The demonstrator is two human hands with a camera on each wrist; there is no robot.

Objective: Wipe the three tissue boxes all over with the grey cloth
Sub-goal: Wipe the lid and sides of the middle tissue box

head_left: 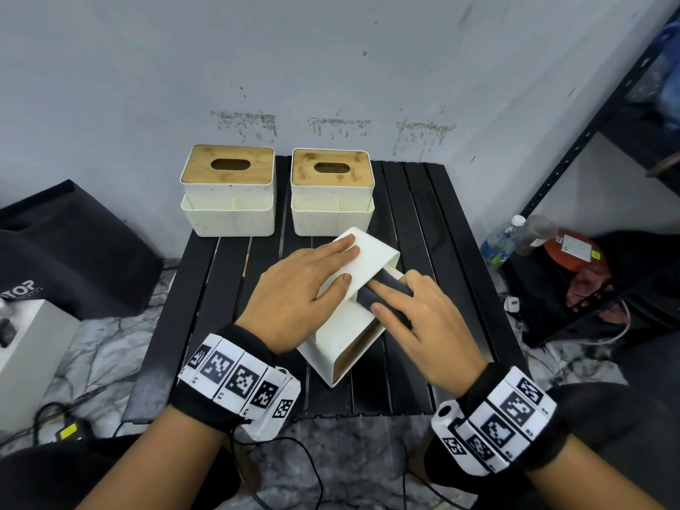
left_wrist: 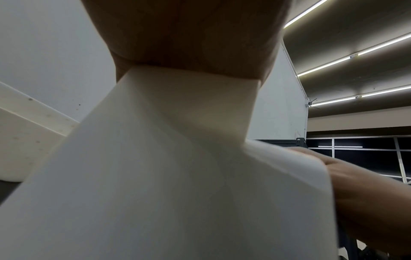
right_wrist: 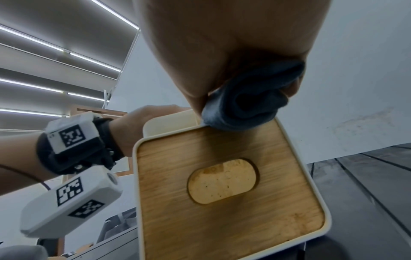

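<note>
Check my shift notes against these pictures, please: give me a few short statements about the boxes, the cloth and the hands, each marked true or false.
1. The nearest tissue box lies tipped on its side. True.
2. The left hand holds the grey cloth. False: the right hand holds the cloth; the left rests flat on the box.
3. Two more boxes, left and right, stand upright at the back of the black table. True.
4. The tipped box's wooden lid has been taken off. False: it is in place.
</note>
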